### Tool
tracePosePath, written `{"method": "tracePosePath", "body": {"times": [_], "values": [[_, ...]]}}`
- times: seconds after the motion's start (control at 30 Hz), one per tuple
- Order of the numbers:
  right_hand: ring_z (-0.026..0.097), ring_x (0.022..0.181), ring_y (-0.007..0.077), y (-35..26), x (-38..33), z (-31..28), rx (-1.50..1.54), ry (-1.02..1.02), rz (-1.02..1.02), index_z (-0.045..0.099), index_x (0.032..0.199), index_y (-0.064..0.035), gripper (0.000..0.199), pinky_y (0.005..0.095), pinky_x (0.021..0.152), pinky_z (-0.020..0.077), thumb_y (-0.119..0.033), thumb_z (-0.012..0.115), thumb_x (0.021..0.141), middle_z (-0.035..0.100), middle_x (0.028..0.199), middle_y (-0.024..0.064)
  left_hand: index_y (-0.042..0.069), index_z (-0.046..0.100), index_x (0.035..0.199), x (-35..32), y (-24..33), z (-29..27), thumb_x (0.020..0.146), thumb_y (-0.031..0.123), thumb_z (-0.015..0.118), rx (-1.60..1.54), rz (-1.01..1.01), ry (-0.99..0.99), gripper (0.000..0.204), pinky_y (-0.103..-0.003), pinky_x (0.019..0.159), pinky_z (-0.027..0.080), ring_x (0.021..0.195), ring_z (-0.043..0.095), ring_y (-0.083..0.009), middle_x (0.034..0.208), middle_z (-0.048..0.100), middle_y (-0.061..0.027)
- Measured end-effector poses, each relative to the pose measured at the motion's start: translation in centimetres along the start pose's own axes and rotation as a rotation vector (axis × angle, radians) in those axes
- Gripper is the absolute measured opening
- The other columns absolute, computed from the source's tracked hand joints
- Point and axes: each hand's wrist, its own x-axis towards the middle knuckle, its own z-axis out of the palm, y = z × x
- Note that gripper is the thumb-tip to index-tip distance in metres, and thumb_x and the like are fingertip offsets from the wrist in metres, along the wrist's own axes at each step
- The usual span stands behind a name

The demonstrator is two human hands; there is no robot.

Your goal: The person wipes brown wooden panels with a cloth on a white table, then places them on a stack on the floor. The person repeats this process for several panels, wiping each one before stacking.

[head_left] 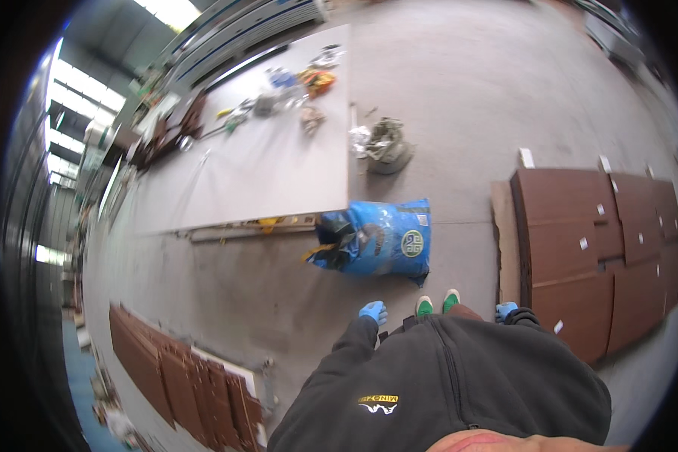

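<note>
My left hand [373, 312], in a light blue glove, hangs beside my dark jacket with its fingers curled in; nothing shows in it. On the other side, my right hand [506, 310], gloved the same, is partly hidden by my sleeve and its fingers are unclear. It is nearest the edge of a stack of brown panels [561, 252] with small white labels on top. Ahead of my feet, a filled blue sack [392, 239] lies on the floor by the corner of a large pale table [279, 181].
Bags, tools and an orange item [318, 81] lie on the table's far part. A dark bucket-like container [389, 147] with crumpled material stands beyond the sack. More brown panels [181, 384] lean at the lower left. My green shoes [450, 300] are on the grey floor.
</note>
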Motion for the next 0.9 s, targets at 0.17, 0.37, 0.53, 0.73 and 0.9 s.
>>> {"method": "tracePosePath", "body": {"times": [0.17,0.37,0.53,0.73,0.9], "values": [[0.066,0.064,0.0246,-9.3,6.9,-1.3,-0.507,0.265,-0.235,0.073,0.089,0.0006,0.024,0.0393,0.061,0.0523,-0.019,0.064,0.099,0.071,0.077,0.0126,0.014,0.061,0.096,-6.9,-7.3,-4.7,0.102,0.023,0.065,-0.242,-0.070,0.141,0.012,-0.040,0.053,0.049,0.062,0.059,-0.0197,0.079,0.060,-0.0017],[0.066,0.063,0.0199,-22.0,10.6,6.0,-0.814,0.256,-0.502,0.077,0.091,-0.0031,0.025,0.0383,0.062,0.0537,-0.025,0.066,0.097,0.073,0.075,0.0073,0.016,0.056,0.078,-12.9,-15.9,-8.9,0.100,0.027,0.058,-0.474,-0.021,0.367,0.025,-0.044,0.056,0.041,0.064,0.053,-0.0247,0.071,0.052,-0.0024],[0.071,0.073,0.0192,-27.7,4.3,19.7,-0.827,0.073,-0.518,0.080,0.098,-0.0062,0.029,0.0373,0.072,0.0571,-0.031,0.065,0.099,0.077,0.084,0.0063,0.016,0.057,0.081,-15.1,-18.0,-14.2,0.100,0.025,0.060,-0.594,0.015,0.381,0.021,-0.044,0.056,0.042,0.065,0.054,-0.0243,0.072,0.054,-0.0027],[0.070,0.067,0.0208,-26.7,-0.9,36.9,-0.830,-0.107,-0.480,0.079,0.103,-0.0047,0.028,0.0381,0.063,0.0571,-0.030,0.068,0.100,0.076,0.085,0.0075,0.015,0.058,0.084,-15.4,-15.3,-26.8,0.099,0.023,0.063,-0.655,0.074,0.354,0.017,-0.045,0.056,0.042,0.067,0.055,-0.0238,0.074,0.056,-0.0032],[0.069,0.065,0.0207,-25.9,-3.3,49.3,-0.834,-0.227,-0.409,0.078,0.098,-0.0045,0.025,0.0375,0.065,0.0570,-0.027,0.067,0.101,0.075,0.081,0.0071,0.015,0.059,0.087,-17.5,-9.7,-39.4,0.098,0.022,0.066,-0.725,0.150,0.384,0.015,-0.045,0.056,0.043,0.068,0.057,-0.0234,0.076,0.057,-0.0035]]}}
